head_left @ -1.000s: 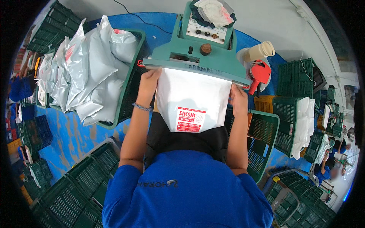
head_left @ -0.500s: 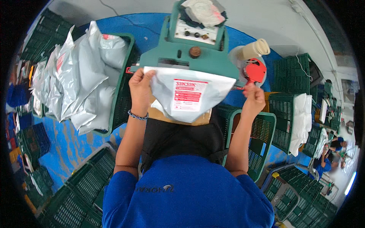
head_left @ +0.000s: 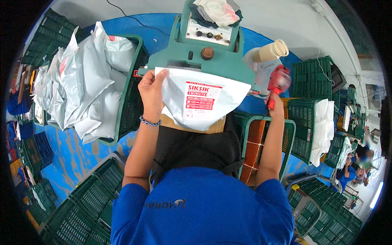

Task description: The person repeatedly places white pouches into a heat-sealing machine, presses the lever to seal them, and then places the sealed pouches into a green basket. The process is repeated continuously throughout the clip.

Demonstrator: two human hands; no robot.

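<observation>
Crates (head_left: 47, 36) of dark green plastic at the upper left, one above the other, near the wall. Below, at the lower left, a long row of green baskets (head_left: 81, 204). Between these two places, full silvery bags (head_left: 87, 87), crowded together in a green bin (head_left: 141, 53) and rising above its rim.

Just beside the bin, the left hand (head_left: 151, 87), with a blue braided bracelet (head_left: 150, 121) at the wrist: thumb and fingers pressed together, pinching the upper left corner of a white bag (head_left: 173, 96) with red printing. For this bag, a place in the middle of the view, directly before the green machine (head_left: 228, 67), upper edge along the front of the machine. Under the bag, partly covered by it, a flat brown piece (head_left: 210, 126). On top of the machine, a crumpled cloth (head_left: 218, 10); lower down, a round brown knob (head_left: 207, 53).

To the right of the machine, a beige container (head_left: 271, 51), tilted. Near it, the right hand (head_left: 277, 103), closed around the lower part of a red tool (head_left: 280, 77), blurred, exact kind not possible to tell. Farther right, flat white sheets (head_left: 320, 130) hanging over the side of another crate; at the far right, small and unclear, a co-worker (head_left: 347, 176) in blue
</observation>
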